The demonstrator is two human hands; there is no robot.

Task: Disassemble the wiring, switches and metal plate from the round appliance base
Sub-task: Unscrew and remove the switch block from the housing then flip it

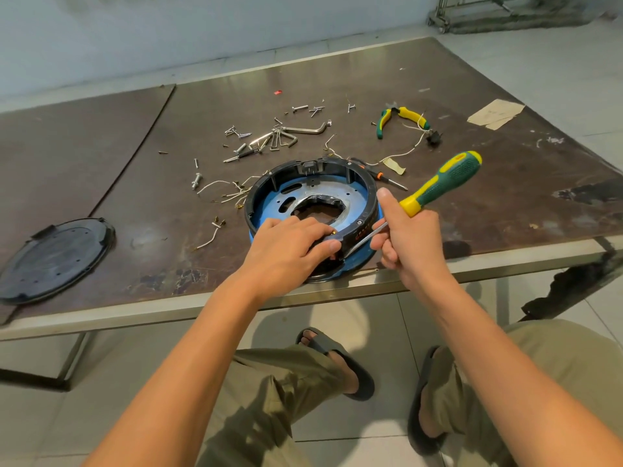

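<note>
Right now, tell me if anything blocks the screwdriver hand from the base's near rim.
Nothing visible blocks it. The right hand holds the screwdriver, whose tip lies against the near rim of the round base. Only the left hand, gripping that rim, sits close beside the tip.

Round base (pixel 365 193) glossy black plastic; inner plate (pixel 350 197) dull metal; table (pixel 135 183) scuffed, worn brown.
</note>
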